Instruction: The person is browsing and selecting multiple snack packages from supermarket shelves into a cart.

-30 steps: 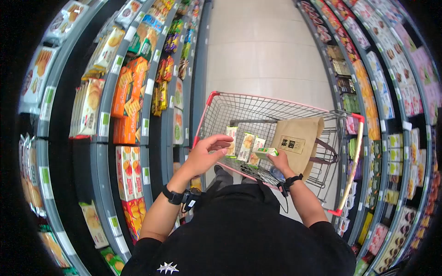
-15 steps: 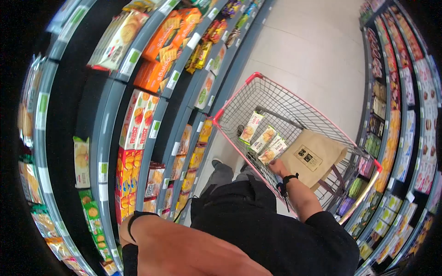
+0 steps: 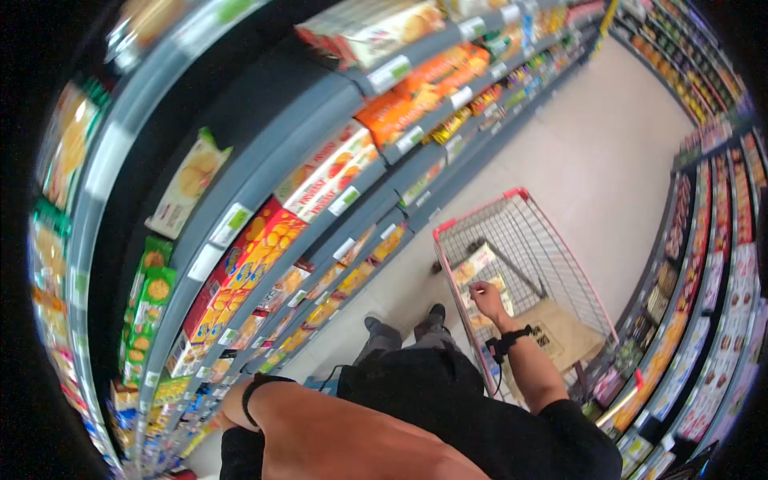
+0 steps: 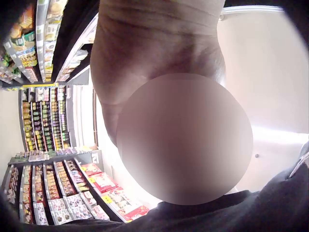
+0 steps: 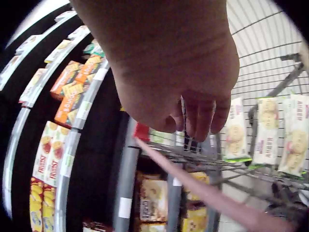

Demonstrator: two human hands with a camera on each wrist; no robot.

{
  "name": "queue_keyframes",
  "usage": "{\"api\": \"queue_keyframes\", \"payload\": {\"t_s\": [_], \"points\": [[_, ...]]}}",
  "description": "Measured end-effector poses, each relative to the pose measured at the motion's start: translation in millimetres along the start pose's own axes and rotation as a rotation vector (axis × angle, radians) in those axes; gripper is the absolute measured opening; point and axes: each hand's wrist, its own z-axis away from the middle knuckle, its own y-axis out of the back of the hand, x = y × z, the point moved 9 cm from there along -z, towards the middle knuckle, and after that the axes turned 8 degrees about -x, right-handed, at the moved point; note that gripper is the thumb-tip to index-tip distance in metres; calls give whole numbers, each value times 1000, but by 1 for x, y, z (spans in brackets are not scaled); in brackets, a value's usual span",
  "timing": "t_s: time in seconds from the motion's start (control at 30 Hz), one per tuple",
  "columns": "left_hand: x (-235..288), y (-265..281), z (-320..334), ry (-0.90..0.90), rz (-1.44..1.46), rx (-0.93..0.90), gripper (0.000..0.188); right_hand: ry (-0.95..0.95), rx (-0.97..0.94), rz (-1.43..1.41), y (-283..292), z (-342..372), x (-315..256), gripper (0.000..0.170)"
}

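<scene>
My right hand (image 3: pixel 490 301) hovers over the near side of the shopping cart (image 3: pixel 544 220), its fingers loosely bent with nothing in them. Below it, partly covered, lie several white and green biscuit packs (image 3: pixel 480 262). In the right wrist view three packs stand out: one (image 5: pixel 236 133) nearest the fingers (image 5: pixel 192 121), a second (image 5: pixel 267 129) beside it, a third (image 5: pixel 295 137) farther right. My left hand (image 3: pixel 360 428) is raised close to the head camera; its fingers are out of view there. The left wrist view shows the wrist against a blurred round patch (image 4: pixel 184 139).
A brown paper bag (image 3: pixel 572 330) lies in the cart toward its handle (image 3: pixel 622 404). Shelving on the left bears red biscuit boxes (image 3: pixel 256 248), orange boxes (image 3: pixel 420 92) and a lone white pack (image 3: pixel 190 184). Another shelf row (image 3: pixel 704 264) lines the right of the aisle.
My right hand released a biscuit pack among the others in the cart, then lifted off it. My left hand rose from over the cart toward the head. The view swung left toward the shelves.
</scene>
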Motion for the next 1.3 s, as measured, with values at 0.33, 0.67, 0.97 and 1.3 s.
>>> {"api": "queue_keyframes", "payload": {"t_s": [0.33,0.67,0.97,1.3], "points": [[94,-79,94,-585,-442,269,117,385,-229,-122,-64,8,-321,26],[177,-135,199,-728,-497,342,97,912,-256,197,-156,69,-578,45],[194,-187,249,-651,-685,468,104,1321,-77,605,-239,89,-725,56],[196,-209,301,-594,-775,625,113,1376,119,873,-290,17,-752,67]]}}
